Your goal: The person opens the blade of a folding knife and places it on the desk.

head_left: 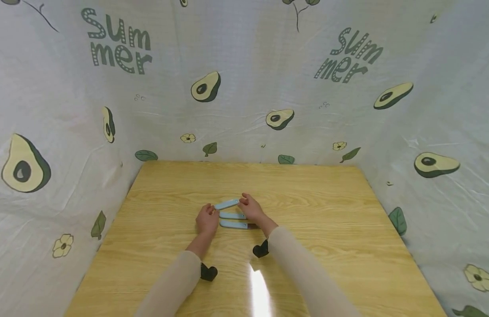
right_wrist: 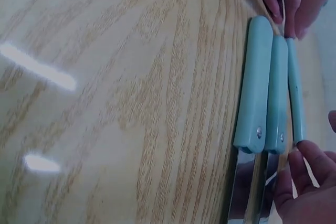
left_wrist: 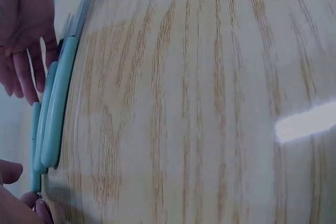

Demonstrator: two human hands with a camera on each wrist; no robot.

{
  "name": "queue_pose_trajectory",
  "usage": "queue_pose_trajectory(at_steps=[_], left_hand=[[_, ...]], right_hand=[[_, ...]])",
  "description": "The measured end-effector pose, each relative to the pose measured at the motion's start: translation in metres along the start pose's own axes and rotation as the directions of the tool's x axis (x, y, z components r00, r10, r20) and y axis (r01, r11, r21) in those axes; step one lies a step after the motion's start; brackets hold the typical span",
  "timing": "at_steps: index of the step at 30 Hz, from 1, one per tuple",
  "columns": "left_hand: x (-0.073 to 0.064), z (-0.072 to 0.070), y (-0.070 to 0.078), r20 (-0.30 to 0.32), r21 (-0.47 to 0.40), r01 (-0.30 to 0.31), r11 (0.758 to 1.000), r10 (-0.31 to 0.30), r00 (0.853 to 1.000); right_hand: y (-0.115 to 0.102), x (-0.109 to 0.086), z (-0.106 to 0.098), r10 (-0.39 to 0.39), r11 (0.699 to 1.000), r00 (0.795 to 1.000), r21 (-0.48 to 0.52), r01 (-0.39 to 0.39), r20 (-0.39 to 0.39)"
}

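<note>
Two knives with light-blue handles lie side by side, the near knife (right_wrist: 255,85) and the middle knife (right_wrist: 277,95); their blades point right, past a rivet on each handle. Beyond them a third knife handle (head_left: 226,204) of the same colour slants slightly, its blade out of sight. My left hand (head_left: 207,219) has its fingers curled at that handle's left end and seems to pinch it. At the other end, my right hand (head_left: 251,208) touches the handle (right_wrist: 296,90) with a fingertip, its fingers fairly straight and its thumb apart.
The knives lie on a light wood-grain table (head_left: 308,207). A pale curtain (head_left: 244,88) printed with avocados and leaves closes off the back and both sides. Light glares off the tabletop in front of the hands. Each wrist carries a black mount (head_left: 208,272).
</note>
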State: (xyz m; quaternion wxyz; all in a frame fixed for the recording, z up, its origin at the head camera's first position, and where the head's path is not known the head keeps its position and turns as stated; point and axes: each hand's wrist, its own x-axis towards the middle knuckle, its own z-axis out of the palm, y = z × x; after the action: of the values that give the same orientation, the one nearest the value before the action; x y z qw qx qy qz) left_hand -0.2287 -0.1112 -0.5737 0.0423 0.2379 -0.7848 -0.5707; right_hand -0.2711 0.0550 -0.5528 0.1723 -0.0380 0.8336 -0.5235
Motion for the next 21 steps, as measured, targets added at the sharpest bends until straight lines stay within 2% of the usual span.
queue_pose_trajectory(at_steps=[5,8,12,17,19,21], left_hand=[[-0.001,0.002,0.001,0.012,-0.022,0.004,1.0,-0.004,1.0],[0.0,0.002,0.003,-0.014,-0.078,-0.009,0.997,0.008,1.0],[-0.002,0.001,0.008,-0.078,-0.18,-0.033,0.983,0.019,0.997],[-0.006,0.002,0.017,-0.182,-0.253,-0.056,0.966,0.01,0.983],[-0.006,0.004,0.02,-0.207,-0.296,-0.066,0.953,0.004,0.978],[-0.006,0.006,0.021,-0.203,-0.366,-0.072,0.928,-0.004,0.979]], right_hand=[[-0.001,-0.001,0.002,-0.004,0.999,1.0,0.04,0.004,-0.019],[-0.002,-0.004,0.001,-0.021,0.998,0.998,0.063,0.025,-0.063],[-0.006,-0.007,0.002,-0.034,0.992,0.987,0.114,0.052,-0.159],[-0.009,-0.008,0.005,-0.015,0.977,0.949,0.197,0.08,-0.314],[-0.01,-0.009,0.006,0.001,0.968,0.928,0.232,0.092,-0.373],[-0.01,-0.01,0.005,0.02,0.955,0.912,0.278,0.104,-0.41]])
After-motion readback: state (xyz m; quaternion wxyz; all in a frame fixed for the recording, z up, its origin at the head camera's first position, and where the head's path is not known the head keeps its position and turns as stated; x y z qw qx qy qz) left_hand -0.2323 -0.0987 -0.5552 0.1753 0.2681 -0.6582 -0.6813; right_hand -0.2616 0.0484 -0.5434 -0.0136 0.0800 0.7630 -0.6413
